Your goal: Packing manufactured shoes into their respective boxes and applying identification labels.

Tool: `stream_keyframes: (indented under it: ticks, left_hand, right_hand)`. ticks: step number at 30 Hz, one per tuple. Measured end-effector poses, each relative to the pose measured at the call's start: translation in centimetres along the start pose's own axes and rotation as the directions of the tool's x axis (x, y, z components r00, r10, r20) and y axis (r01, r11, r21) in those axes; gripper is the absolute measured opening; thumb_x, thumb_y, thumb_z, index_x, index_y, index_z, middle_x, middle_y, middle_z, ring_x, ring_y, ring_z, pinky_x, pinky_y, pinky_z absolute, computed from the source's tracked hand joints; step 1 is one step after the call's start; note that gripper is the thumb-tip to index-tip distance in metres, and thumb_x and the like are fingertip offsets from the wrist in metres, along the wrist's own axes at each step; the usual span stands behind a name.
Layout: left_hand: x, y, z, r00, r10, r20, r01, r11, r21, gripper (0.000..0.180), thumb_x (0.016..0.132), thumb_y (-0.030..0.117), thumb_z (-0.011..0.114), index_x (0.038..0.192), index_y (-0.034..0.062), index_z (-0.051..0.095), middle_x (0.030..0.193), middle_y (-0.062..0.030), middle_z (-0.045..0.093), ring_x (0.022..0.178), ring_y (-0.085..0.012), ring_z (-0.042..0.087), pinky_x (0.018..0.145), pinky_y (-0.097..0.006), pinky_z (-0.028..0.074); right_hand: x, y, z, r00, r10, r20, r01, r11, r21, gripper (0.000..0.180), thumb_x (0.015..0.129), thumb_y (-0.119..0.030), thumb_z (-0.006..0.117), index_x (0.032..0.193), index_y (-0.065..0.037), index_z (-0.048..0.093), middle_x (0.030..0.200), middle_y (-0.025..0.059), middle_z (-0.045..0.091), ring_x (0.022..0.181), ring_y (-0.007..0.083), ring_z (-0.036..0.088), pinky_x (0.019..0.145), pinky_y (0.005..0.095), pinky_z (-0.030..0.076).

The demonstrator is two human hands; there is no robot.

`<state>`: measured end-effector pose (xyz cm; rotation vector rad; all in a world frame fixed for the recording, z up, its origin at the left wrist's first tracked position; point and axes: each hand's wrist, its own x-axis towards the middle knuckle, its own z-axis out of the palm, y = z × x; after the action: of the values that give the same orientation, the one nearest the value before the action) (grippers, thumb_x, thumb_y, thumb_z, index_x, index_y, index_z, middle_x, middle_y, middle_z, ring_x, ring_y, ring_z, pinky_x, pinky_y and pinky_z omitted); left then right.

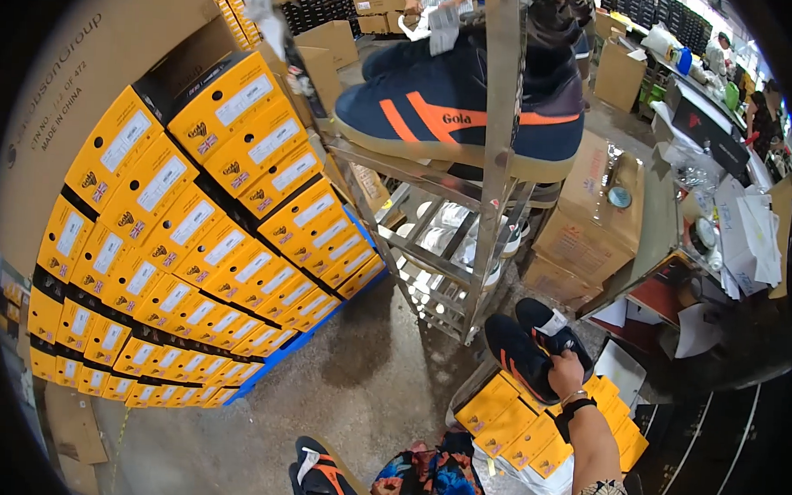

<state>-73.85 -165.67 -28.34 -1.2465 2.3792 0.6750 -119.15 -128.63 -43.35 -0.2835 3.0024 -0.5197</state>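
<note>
My right hand (567, 374) is closed on a pair of navy sneakers (525, 355) with orange stripes. The pair is over the flat yellow shoeboxes (529, 431) at the lower right; whether the soles touch the cardboard I cannot tell. At the lower edge, left of my flowered clothing (431, 480), another pair of navy-and-orange sneakers (327, 476) shows, with white tags or paper on it. What supports that pair is hidden, and my left hand does not show. Right ahead, large navy sneakers (418, 109) with gum soles fill the top of a metal rack (500, 120).
Stacked yellow shoeboxes (204, 241) stand on a blue pallet (362, 224) at left, beside a big brown carton (97, 71). Lower rack shelves hold white shoes (449, 216). Sealed cartons (589, 211) and a cluttered workbench (720, 215) are at right. People work farther back.
</note>
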Motion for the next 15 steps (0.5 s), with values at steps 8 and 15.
stream_keyframes:
  ticks: [8, 15]
  left_hand:
    - [-0.6, -1.9, 1.9, 0.906, -0.356, 0.228, 0.402, 0.893, -0.203, 0.022, 0.086, 0.022, 0.048, 0.093, 0.0052, 0.059, 0.081, -0.0283, 0.056, 0.076, -0.0412, 0.054, 0.065, -0.047, 0.041]
    - [-1.1, -16.2, 3.1, 0.971, -0.222, 0.085, 0.23, 0.969, -0.092, 0.032, 0.086, 0.029, 0.049, 0.078, 0.0002, 0.061, 0.072, -0.0263, 0.058, 0.068, -0.0408, 0.054, 0.062, -0.046, 0.04]
  right_hand:
    - [6.4, -3.8, 7.0, 0.957, -0.274, -0.089, 0.277, 0.961, 0.019, 0.023, 0.063, -0.009, 0.055, 0.082, -0.009, 0.069, 0.084, 0.0099, 0.059, 0.084, 0.0284, 0.055, 0.072, 0.0374, 0.048]
    - [8.5, -13.6, 13.4, 0.877, -0.471, -0.09, 0.477, 0.877, 0.06, 0.026, 0.062, -0.01, 0.057, 0.086, -0.01, 0.069, 0.082, 0.0089, 0.057, 0.084, 0.0282, 0.054, 0.075, 0.0368, 0.046]
